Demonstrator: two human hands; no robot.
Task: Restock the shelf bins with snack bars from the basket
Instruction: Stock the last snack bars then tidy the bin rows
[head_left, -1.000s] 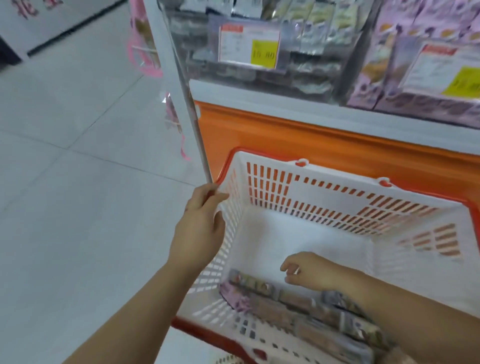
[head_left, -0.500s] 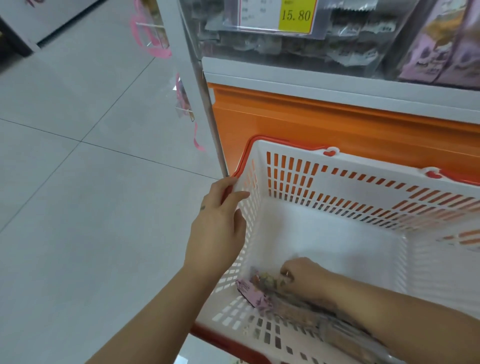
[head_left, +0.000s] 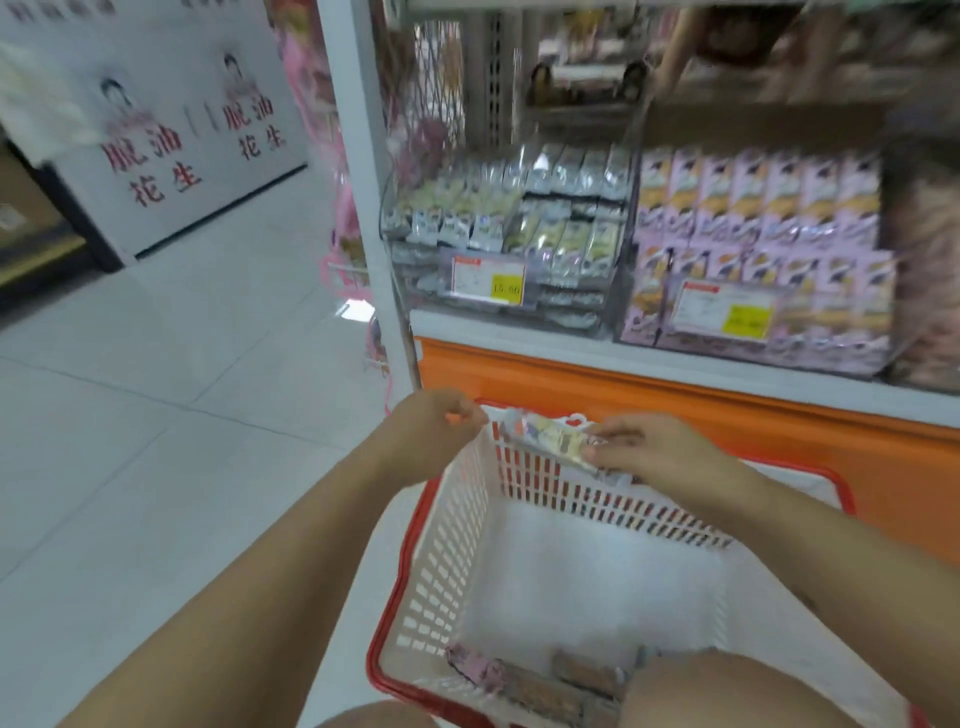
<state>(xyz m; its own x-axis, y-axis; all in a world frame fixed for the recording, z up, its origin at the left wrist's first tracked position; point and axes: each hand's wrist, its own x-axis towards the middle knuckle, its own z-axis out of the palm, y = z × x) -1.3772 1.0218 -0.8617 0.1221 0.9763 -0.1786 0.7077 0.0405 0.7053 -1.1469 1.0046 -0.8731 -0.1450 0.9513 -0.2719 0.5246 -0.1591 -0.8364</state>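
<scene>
Left hand (head_left: 431, 431), right hand (head_left: 662, 454) pinch snack bar (head_left: 550, 439) ends.

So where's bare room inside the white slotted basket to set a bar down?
The white slotted plastic basket has bare floor from its far wall to the wrapped snack bars heaped along the near wall. The clear shelf bins above look packed.

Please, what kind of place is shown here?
Most likely a shop aisle: clear shelf bins full of wrapped snacks, yellow price tags on their fronts, and a red-rimmed shopping basket in front.
</scene>
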